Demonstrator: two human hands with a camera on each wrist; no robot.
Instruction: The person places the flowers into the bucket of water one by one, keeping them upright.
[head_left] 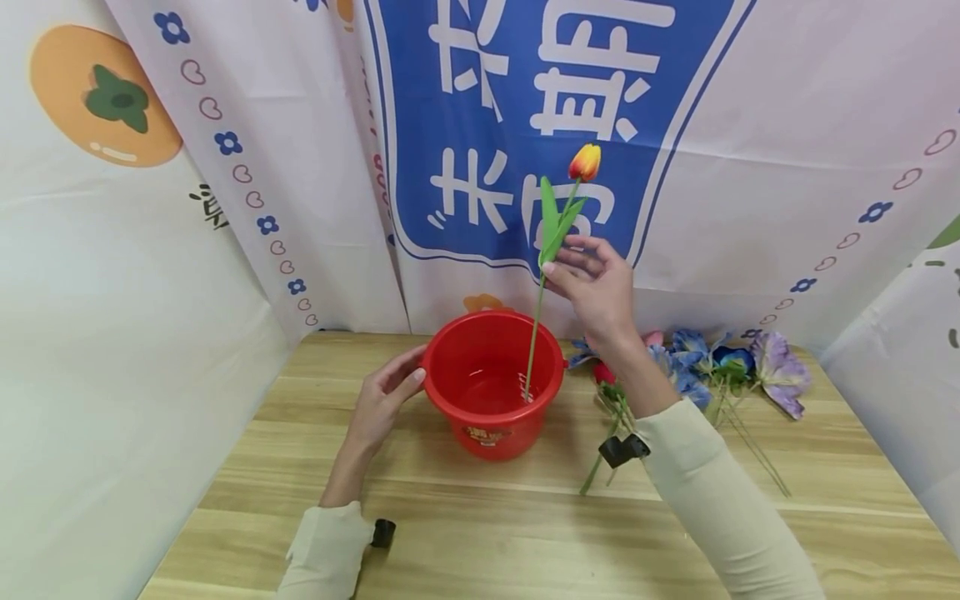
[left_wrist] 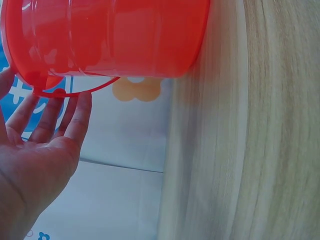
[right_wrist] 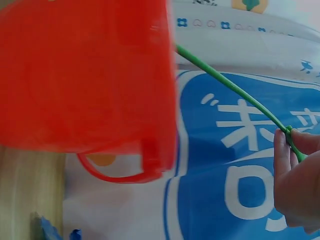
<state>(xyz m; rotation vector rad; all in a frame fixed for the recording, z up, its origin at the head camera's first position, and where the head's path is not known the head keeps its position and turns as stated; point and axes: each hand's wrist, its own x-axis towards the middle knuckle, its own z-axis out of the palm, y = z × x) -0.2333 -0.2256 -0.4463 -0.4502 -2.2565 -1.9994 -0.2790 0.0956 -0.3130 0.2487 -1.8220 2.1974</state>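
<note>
My right hand [head_left: 600, 287] pinches the stem of an artificial tulip [head_left: 585, 162] just below its green leaves. The flower head is yellow and red and points up. Its stem [right_wrist: 235, 87] slants down into a red bucket [head_left: 495, 433], the lower end inside near the right wall. My left hand [head_left: 378, 404] touches the bucket's left rim. In the left wrist view, the fingers [left_wrist: 80, 120] of that hand stretch out fairly straight against the thin red handle [left_wrist: 75, 94]; the thumb is partly cut off at the frame's edge.
Right of the bucket, several artificial flowers lie on the wooden table [head_left: 480, 533], among them blue flowers [head_left: 686, 358] and a purple flower [head_left: 780, 371]. Their stems [head_left: 757, 450] point toward the front. A printed cloth [head_left: 300, 125] hangs behind the table.
</note>
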